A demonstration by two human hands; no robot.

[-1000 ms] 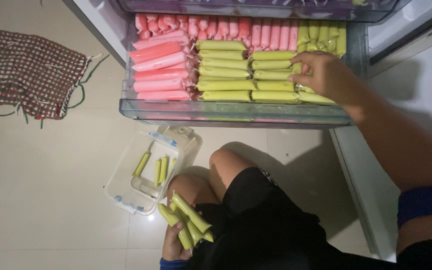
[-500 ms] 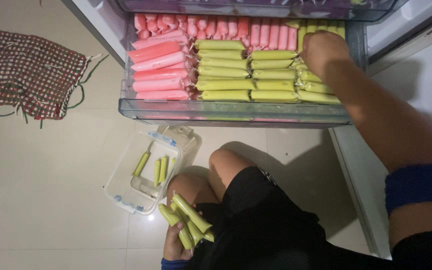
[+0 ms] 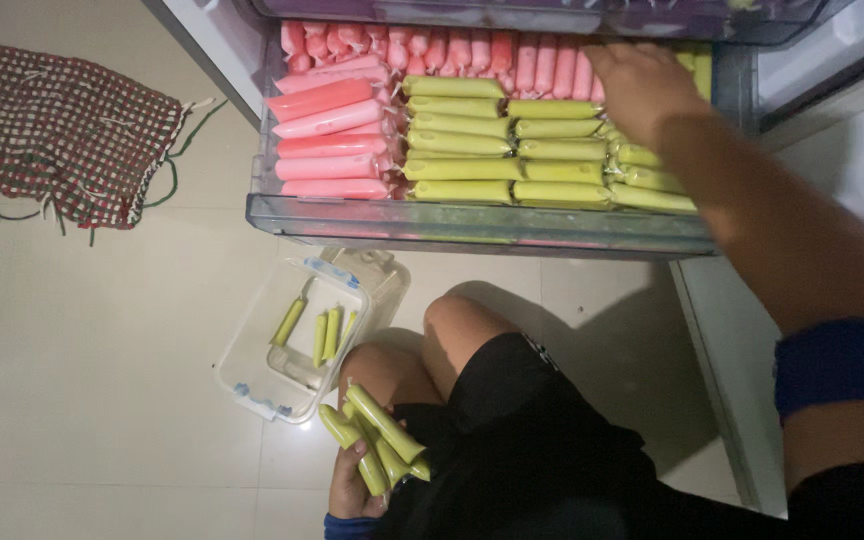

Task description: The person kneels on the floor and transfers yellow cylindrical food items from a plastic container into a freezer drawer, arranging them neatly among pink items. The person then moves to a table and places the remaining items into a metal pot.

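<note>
Down on the floor, legs folded, before an open freezer drawer (image 3: 472,222). Left hand (image 3: 352,487) low by the knee, fingers curled round a bunch of green ice pops (image 3: 377,440), held fanned and pointing up-left. Right hand (image 3: 642,85) reaches far into the drawer at its back right, palm down, fingers spread flat over the packed rows; cannot tell if it grips anything. Drawer holds pink pops (image 3: 327,135) stacked at left and along the back, green rows (image 3: 492,145) in the middle and right, lying flat and tight together. Clear plastic tub (image 3: 252,365) on the floor tiles just left of the knee, a few green pops inside. Checked woven mat (image 3: 57,125) lies well apart, upper left.
</note>
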